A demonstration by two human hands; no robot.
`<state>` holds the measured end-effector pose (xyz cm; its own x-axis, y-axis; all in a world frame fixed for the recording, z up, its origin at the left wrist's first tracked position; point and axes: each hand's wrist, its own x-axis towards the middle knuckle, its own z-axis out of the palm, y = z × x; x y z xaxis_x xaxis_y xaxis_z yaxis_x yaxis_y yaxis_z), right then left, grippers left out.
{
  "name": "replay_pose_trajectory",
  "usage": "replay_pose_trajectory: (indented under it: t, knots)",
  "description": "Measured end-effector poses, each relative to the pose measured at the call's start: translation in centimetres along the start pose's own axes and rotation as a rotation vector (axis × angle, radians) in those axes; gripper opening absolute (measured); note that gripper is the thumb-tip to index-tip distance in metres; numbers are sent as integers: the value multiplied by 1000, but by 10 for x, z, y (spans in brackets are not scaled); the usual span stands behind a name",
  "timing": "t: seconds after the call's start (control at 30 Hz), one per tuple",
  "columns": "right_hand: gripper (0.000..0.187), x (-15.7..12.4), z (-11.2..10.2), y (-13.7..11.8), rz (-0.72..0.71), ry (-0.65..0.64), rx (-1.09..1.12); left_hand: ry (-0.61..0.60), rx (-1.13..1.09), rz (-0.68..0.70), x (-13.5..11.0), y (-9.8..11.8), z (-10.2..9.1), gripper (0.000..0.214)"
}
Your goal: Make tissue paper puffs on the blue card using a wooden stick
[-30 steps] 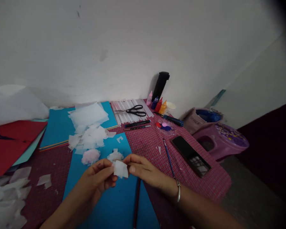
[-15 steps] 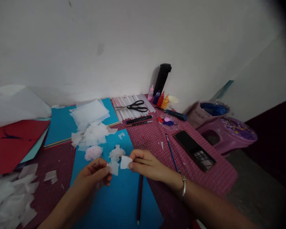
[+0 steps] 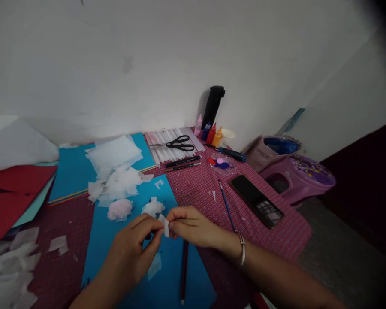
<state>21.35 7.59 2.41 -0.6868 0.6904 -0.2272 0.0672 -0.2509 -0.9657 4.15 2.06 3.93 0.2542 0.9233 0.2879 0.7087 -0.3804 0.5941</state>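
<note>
Pinched between my two hands is a small white tissue-paper piece [image 3: 166,226]. The fingertips of my left hand [image 3: 135,244] meet it from the left, closed. On its other side, my right hand [image 3: 193,226] grips it between thumb and fingers. Both hands hover over a blue sheet [image 3: 128,296]. Below my left fingers, another thin white paper piece [image 3: 155,266] lies on that sheet. Just beyond the hands sit a white crumpled paper cluster [image 3: 153,207] and a pinkish one [image 3: 120,209].
Loose white paper squares [image 3: 122,184] lie behind the clusters, with more [image 3: 9,274] at lower left. A dark pencil [image 3: 184,274] lies on the blue sheet. Rightward are scissors [image 3: 180,143], a paint palette [image 3: 221,164], a thin brush [image 3: 227,206] and a phone [image 3: 256,201].
My left hand has moved in to meet the paper in my right hand. The piece it held before is out of its fingers, and a thin piece now lies on the blue sheet below.
</note>
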Motion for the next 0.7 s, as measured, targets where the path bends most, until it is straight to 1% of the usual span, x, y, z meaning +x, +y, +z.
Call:
replay_pose_trajectory:
  t: [0.13, 0.2, 0.27, 0.33, 0.37, 0.47, 0.5, 0.57, 0.63, 0.7]
  knots:
    - [17, 1, -3, 4, -38, 1, -3, -12, -97, -142, 4, 3, 2, 3]
    - [16, 1, -4, 4, -32, 15, -7, -15, -148, -228, 4, 4, 1, 14]
    - [14, 1, -4, 3, -22, 20, -8, -29, -249, -320, 5, 3, 1, 13]
    - [12, 1, -5, -1, -38, 42, -21, -45, -403, -447, 6, 1, 0, 10]
    - [10, 0, -6, -3, -56, 70, -28, -43, -502, -516, 7, 0, 0, 13]
    - [8, 0, -8, -9, -100, 155, -19, 2, -807, -697, 11, -4, 3, 18]
    - [12, -1, -9, -9, -102, 155, -1, 11, -882, -731, 13, -4, 4, 19]
    - [21, -1, -9, -10, -88, 97, 46, 11, -964, -771, 14, -4, 6, 21]
    - [29, -2, -7, -7, -61, 31, 90, 7, -987, -772, 14, -4, 8, 21]
    - [32, -2, -5, -4, -42, 16, 109, -3, -995, -758, 13, -5, 9, 19]
